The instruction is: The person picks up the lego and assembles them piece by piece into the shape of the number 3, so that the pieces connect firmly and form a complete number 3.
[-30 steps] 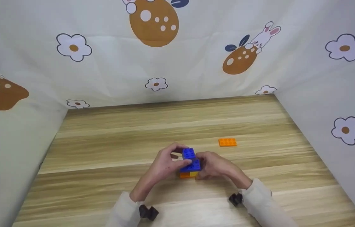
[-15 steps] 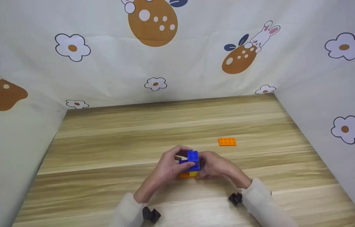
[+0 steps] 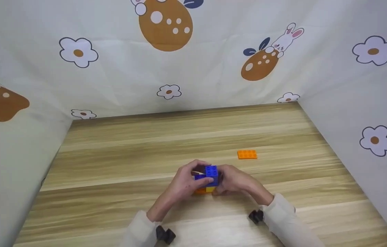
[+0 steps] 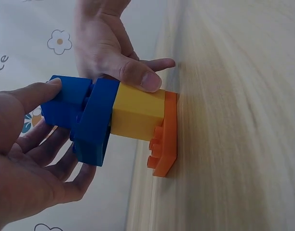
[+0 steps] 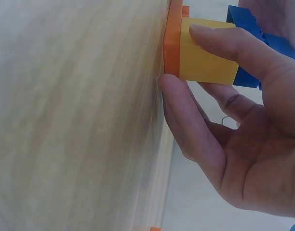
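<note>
A small blue brick sits at the right end of a longer blue brick. My left hand pinches the small one between thumb and fingers. Below the longer brick is a yellow brick, standing on one end of an orange plate whose other studs are bare. The plate rests on the table. With thumb and fingers, my right hand grips the yellow brick low down, one fingertip beside the plate in the right wrist view. Whether the small blue brick is fully seated, I cannot tell.
A loose orange plate with several studs lies on the wooden table, behind and to the right of my hands. Patterned cloth walls in the table at the back and sides.
My left hand has shifted to the right and slightly nearer, carrying the small blue brick to the right end of the longer one. My right hand keeps its grip in the same place.
</note>
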`<state>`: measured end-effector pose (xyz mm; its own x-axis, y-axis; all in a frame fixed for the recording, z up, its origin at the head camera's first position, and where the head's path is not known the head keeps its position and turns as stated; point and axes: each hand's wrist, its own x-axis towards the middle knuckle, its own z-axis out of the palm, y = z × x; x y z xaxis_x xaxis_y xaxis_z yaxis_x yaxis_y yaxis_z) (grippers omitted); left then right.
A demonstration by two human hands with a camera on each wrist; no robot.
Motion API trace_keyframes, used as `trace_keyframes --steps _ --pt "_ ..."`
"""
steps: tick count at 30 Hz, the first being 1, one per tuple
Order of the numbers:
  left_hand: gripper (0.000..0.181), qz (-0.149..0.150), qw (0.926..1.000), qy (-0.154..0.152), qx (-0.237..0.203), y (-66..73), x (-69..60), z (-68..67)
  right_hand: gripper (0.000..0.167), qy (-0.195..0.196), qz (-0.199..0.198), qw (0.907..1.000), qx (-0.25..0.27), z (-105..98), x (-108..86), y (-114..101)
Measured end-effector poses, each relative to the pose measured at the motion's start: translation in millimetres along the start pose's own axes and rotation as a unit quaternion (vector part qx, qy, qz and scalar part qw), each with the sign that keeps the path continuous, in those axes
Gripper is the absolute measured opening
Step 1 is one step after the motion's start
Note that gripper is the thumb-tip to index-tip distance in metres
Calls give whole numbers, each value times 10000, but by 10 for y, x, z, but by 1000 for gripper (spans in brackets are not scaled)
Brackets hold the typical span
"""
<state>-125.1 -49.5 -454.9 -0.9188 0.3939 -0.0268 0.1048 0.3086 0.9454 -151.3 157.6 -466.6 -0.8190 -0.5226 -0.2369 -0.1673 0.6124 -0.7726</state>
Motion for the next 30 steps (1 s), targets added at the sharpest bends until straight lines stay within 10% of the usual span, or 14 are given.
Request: trace_keyframes --steps 30 --pt "41 -163 9971 -246 -697 -157 63 -20 54 -8 94 9999 42 7 3 15"
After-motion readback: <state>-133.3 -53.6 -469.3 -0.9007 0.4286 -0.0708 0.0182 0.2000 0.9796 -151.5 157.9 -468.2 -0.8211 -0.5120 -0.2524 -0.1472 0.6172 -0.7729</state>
